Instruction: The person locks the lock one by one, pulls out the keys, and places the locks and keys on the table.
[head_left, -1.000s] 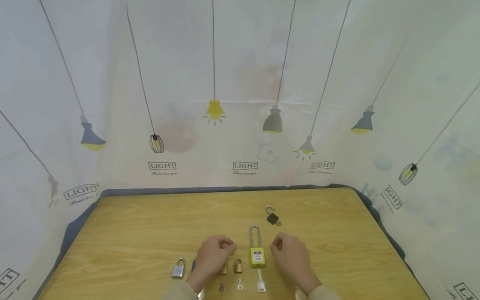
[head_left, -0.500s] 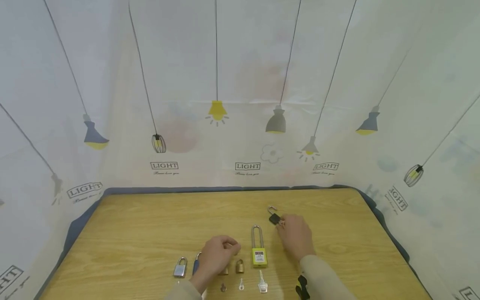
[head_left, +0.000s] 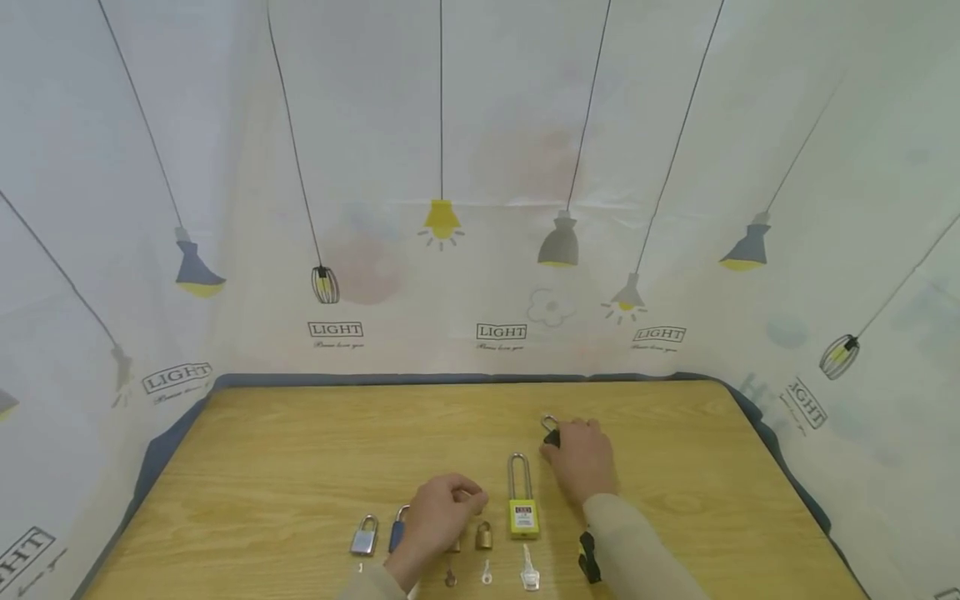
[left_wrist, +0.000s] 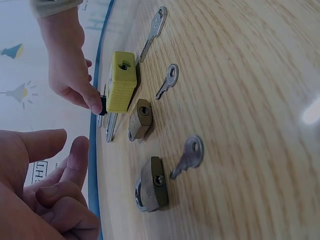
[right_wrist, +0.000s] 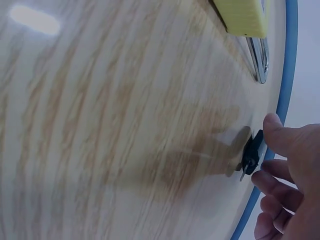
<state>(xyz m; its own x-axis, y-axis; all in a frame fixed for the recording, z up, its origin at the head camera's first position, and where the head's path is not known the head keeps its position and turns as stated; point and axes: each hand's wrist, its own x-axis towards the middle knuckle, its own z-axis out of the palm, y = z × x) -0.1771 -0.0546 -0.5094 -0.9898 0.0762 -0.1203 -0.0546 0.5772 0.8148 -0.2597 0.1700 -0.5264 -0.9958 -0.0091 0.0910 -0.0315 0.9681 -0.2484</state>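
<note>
At the table's back right, my right hand [head_left: 583, 458] has its thumb and fingers around a small black padlock [head_left: 552, 437]. A key sticks out of the padlock's base [right_wrist: 250, 162] in the right wrist view. My left hand [head_left: 441, 510] hovers over the row of padlocks with loosely bent fingers, holding nothing. Beneath and beside it are a blue padlock [head_left: 397, 532] and a brass padlock [left_wrist: 154, 185], both partly hidden in the head view. A smaller brass padlock [head_left: 484, 536] and a yellow long-shackle padlock [head_left: 523, 518] stand to its right.
A silver padlock [head_left: 364, 537] lies at the row's left end. In front of the row lie a dark key [head_left: 451, 577], a small silver key [head_left: 487, 572] and a larger key [head_left: 530, 571]. A cloth printed with lamps [head_left: 450, 275] surrounds the wooden table [head_left: 300, 450].
My right hand has reached forward from beside the yellow padlock to the black padlock, first at its key, then around its body. The left hand has stayed nearly still.
</note>
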